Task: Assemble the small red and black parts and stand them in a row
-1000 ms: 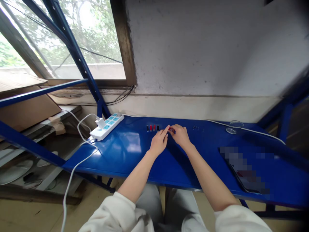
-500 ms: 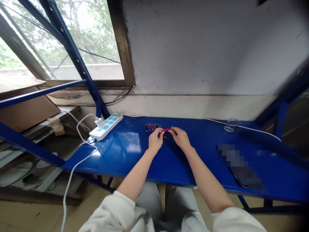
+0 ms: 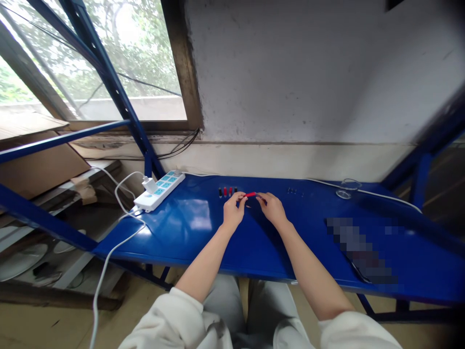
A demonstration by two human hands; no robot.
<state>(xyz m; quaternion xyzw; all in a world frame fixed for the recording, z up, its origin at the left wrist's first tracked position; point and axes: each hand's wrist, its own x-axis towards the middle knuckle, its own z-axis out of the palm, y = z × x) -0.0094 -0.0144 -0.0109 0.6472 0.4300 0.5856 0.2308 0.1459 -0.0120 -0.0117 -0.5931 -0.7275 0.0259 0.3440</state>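
"Red stick, where is it?"
"Between the left hand and right hand, over the blue worktop."
"And each grip?"
"Closed small, left pinching one end, right pinching the other."

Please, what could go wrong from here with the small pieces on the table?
The small red piece is pinched in the left hand, with the right hand at its other end; it could slip. The left hand is close to the row of red and black pieces and might knock one. The tiny parts farther right could easily get lost.
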